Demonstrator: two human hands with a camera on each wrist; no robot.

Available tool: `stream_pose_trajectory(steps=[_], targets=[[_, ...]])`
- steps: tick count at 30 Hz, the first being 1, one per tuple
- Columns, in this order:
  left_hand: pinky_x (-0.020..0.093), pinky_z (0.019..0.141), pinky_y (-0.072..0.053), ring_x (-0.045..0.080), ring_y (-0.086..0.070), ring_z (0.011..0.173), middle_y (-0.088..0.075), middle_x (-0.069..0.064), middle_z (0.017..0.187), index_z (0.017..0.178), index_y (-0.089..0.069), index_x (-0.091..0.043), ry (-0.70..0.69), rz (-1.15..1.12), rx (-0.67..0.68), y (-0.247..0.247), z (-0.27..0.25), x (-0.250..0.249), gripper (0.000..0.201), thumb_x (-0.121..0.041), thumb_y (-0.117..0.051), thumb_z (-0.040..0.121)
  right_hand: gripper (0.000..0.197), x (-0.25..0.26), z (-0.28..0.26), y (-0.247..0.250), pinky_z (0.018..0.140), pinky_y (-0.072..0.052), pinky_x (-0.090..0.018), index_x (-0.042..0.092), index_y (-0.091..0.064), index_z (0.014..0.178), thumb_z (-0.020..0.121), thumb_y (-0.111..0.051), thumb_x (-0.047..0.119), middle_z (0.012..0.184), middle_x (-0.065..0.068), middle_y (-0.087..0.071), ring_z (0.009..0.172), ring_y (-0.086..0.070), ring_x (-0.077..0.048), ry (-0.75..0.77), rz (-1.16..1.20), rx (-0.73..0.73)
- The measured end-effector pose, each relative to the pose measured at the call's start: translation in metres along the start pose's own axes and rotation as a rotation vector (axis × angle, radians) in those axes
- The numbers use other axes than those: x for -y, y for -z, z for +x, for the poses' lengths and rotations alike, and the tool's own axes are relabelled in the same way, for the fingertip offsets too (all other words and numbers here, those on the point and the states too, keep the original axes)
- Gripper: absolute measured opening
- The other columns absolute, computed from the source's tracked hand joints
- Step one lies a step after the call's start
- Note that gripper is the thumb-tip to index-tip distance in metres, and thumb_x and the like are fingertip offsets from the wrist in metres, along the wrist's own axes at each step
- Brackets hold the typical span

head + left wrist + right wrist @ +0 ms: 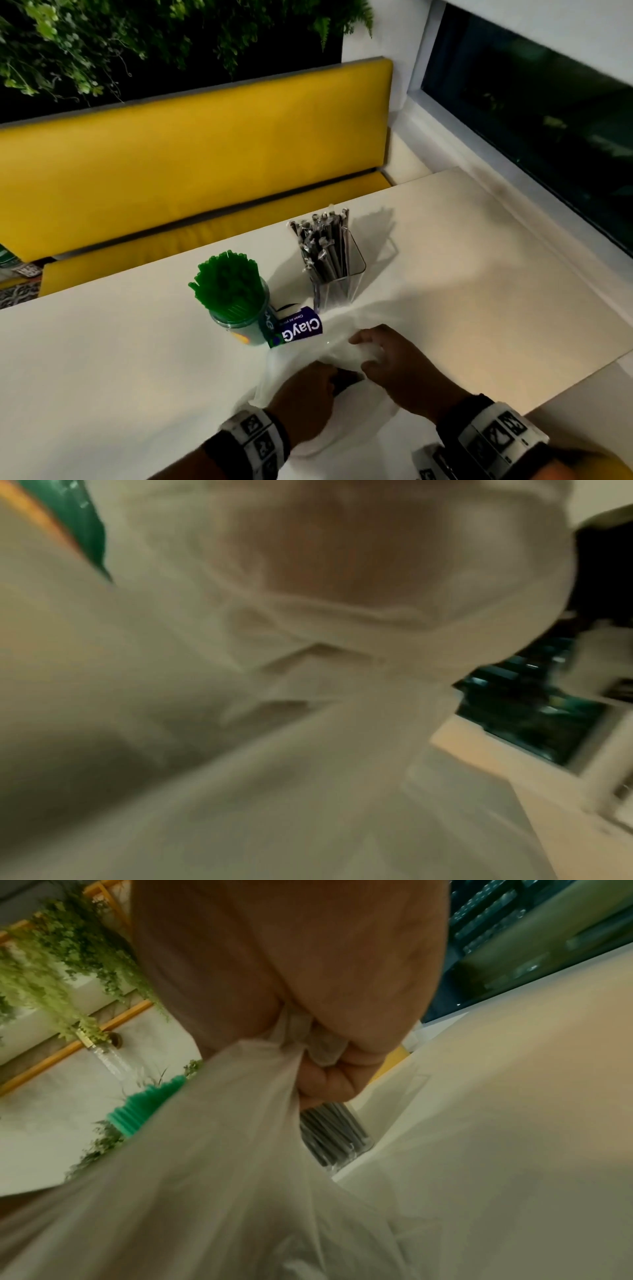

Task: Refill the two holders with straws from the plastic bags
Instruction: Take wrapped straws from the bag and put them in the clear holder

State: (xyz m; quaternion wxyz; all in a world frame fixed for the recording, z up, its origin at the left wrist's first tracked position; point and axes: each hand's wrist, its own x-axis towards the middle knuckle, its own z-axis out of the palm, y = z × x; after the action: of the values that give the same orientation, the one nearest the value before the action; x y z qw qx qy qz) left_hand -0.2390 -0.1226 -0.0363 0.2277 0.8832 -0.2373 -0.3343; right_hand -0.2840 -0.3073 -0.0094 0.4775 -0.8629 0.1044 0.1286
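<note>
Near counter [479, 308] edge, both hands' fingers [325, 1081] bunch a white bag [342, 349], likely crumpling it as spent, holders [239, 308] full.

Both forearms reach in from the near edge, each wrist wearing a band with black-and-white markers. The left hand [308, 390] sits nearer, fingers curled, pinching translucent film. The right hand [394, 363], just to its right and slightly farther, has fingers [325, 1080] clenched tight around gathered film.
</note>
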Motion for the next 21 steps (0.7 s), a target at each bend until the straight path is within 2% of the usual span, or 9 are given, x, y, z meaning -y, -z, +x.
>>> stream_pose_trajectory(steps=[3, 4, 6, 7, 9, 14, 16, 18, 21], targets=[[0.04, 0.114, -0.035, 0.021, -0.045, 0.133, -0.05, -0.006, 0.143, 0.139, -0.045, -0.033, -0.009, 0.226, 0.022, -0.02, 0.015, 0.015, 0.053, -0.051, -0.055, 0.09, 0.04, 0.001, -0.002, -0.011, 0.096, -0.045, -0.018, 0.038, -0.059, 0.112, 0.082, -0.063, 0.012, 0.116, 0.017, -0.058, 0.109, -0.055, 0.001, 0.018, -0.005, 0.028], [0.043, 0.112, -0.036, 0.024, -0.046, 0.133, -0.051, -0.005, 0.142, 0.137, -0.047, -0.035, -0.01, 0.306, 0.021, -0.022, 0.018, 0.016, 0.052, -0.051, -0.055, 0.089, 0.04, 0.002, -0.003, -0.013, 0.095, -0.045, -0.017, 0.042, -0.057, 0.109, 0.082, -0.063, 0.013, 0.114, 0.02, -0.057, 0.108, -0.055, 0.002, 0.03, -0.001, 0.031], [0.042, 0.1, -0.045, 0.026, -0.057, 0.119, -0.063, -0.002, 0.125, 0.121, -0.059, -0.036, -0.016, 0.357, 0.013, -0.022, 0.02, 0.014, 0.039, -0.057, -0.042, 0.093, 0.04, 0.004, -0.005, -0.018, 0.093, -0.043, -0.013, 0.046, -0.055, 0.105, 0.083, -0.062, 0.013, 0.111, 0.024, -0.055, 0.107, -0.054, 0.004, 0.055, -0.015, 0.034], [0.04, 0.095, -0.046, 0.027, -0.06, 0.113, -0.066, -0.001, 0.118, 0.115, -0.062, -0.034, -0.025, 0.36, 0.009, -0.023, 0.02, 0.013, 0.043, -0.06, -0.033, 0.095, 0.04, 0.005, -0.007, -0.019, 0.092, -0.042, -0.011, 0.047, -0.055, 0.105, 0.083, -0.062, 0.014, 0.111, 0.025, -0.054, 0.108, -0.053, 0.004, 0.063, -0.023, 0.034], [0.039, 0.095, -0.047, 0.027, -0.061, 0.11, -0.068, 0.0, 0.116, 0.113, -0.063, -0.032, -0.046, 0.357, 0.009, -0.026, 0.02, 0.011, 0.049, -0.061, -0.026, 0.098, 0.039, 0.006, -0.009, -0.02, 0.092, -0.041, -0.01, 0.045, -0.056, 0.106, 0.083, -0.06, 0.014, 0.112, 0.025, -0.053, 0.109, -0.053, 0.004, 0.076, -0.049, 0.019], [0.035, 0.096, -0.047, 0.022, -0.061, 0.11, -0.065, -0.005, 0.116, 0.111, -0.061, -0.032, 0.03, 0.247, 0.071, -0.032, 0.023, 0.019, 0.041, -0.06, -0.036, 0.097, 0.035, 0.0, -0.011, -0.017, 0.092, -0.041, -0.01, 0.039, -0.06, 0.109, 0.084, -0.058, 0.014, 0.112, 0.025, -0.054, 0.109, -0.053, 0.005, 0.081, -0.08, -0.045], [0.035, 0.099, -0.045, 0.021, -0.06, 0.11, -0.066, -0.006, 0.116, 0.111, -0.06, -0.033, 0.036, 0.197, 0.122, -0.028, 0.022, 0.022, 0.042, -0.063, -0.034, 0.096, 0.033, -0.001, -0.013, -0.017, 0.089, -0.041, -0.009, 0.038, -0.06, 0.106, 0.085, -0.057, 0.014, 0.112, 0.024, -0.053, 0.106, -0.054, 0.005, 0.077, -0.101, -0.046], [0.035, 0.104, -0.042, 0.019, -0.058, 0.113, -0.065, -0.008, 0.12, 0.116, -0.059, -0.035, -0.003, 0.173, 0.16, -0.021, 0.02, 0.021, 0.045, -0.064, -0.031, 0.096, 0.031, -0.002, -0.014, -0.016, 0.085, -0.043, -0.01, 0.038, -0.059, 0.101, 0.084, -0.056, 0.011, 0.109, 0.023, -0.052, 0.103, -0.054, 0.005, 0.077, -0.124, -0.082], [0.035, 0.111, -0.038, 0.02, -0.053, 0.126, -0.059, -0.007, 0.134, 0.134, -0.051, -0.034, -0.03, 0.152, 0.229, 0.001, 0.013, 0.012, 0.042, -0.047, -0.051, 0.095, 0.029, -0.005, -0.013, -0.009, 0.079, -0.045, -0.011, 0.036, -0.058, 0.093, 0.085, -0.054, 0.008, 0.104, 0.023, -0.051, 0.097, -0.056, 0.002, 0.075, -0.159, -0.126]])
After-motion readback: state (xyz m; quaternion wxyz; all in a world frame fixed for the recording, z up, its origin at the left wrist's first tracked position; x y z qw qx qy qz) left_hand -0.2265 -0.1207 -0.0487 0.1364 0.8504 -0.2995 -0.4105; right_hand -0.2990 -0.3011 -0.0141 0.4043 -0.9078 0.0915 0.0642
